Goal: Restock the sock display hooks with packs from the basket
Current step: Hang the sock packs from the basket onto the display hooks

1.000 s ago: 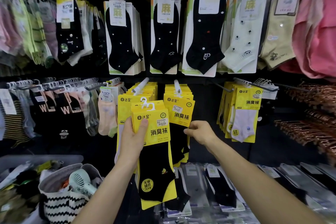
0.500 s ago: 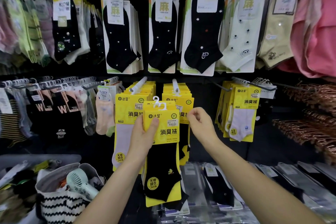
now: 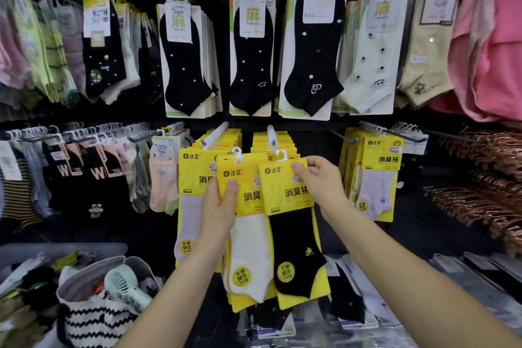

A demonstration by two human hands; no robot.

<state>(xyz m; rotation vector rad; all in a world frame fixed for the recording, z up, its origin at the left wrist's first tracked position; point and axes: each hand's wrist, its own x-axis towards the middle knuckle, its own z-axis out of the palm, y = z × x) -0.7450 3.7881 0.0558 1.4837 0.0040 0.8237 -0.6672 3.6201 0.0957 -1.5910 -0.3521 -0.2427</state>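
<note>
Right hand (image 3: 320, 182) pinched the yellow header of the black-sock pack (image 3: 295, 237) at its top right corner, thumb in front, fingers curled behind. Left hand (image 3: 219, 207) gripped the left edge of the white-sock pack (image 3: 248, 251), thumb pressed on the header; more yellow packs seemed stacked behind it, count unclear. Both packs hung upright, long axis vertical, and the black one overlapped the white one's right edge.

Key relation: the black-sock pack's white hanger loop (image 3: 282, 155) sat just below and slightly right of the tip of the right display hook (image 3: 271, 133). That hook stuck out toward the camera and was already loaded with matching yellow packs. Right hand was the nearer one, so the move probably needed a lift up and a little left to thread the loop. Left display hook (image 3: 217, 133) stood above the left hand. Striped basket (image 3: 93, 319) was at lower left, well apart from both hands.

Versus half a second earlier: the black-sock pack had fronted the left hand's stack, with the right hand only reaching for it. Now it was peeled off to the right, exposing the white-sock pack.
</note>
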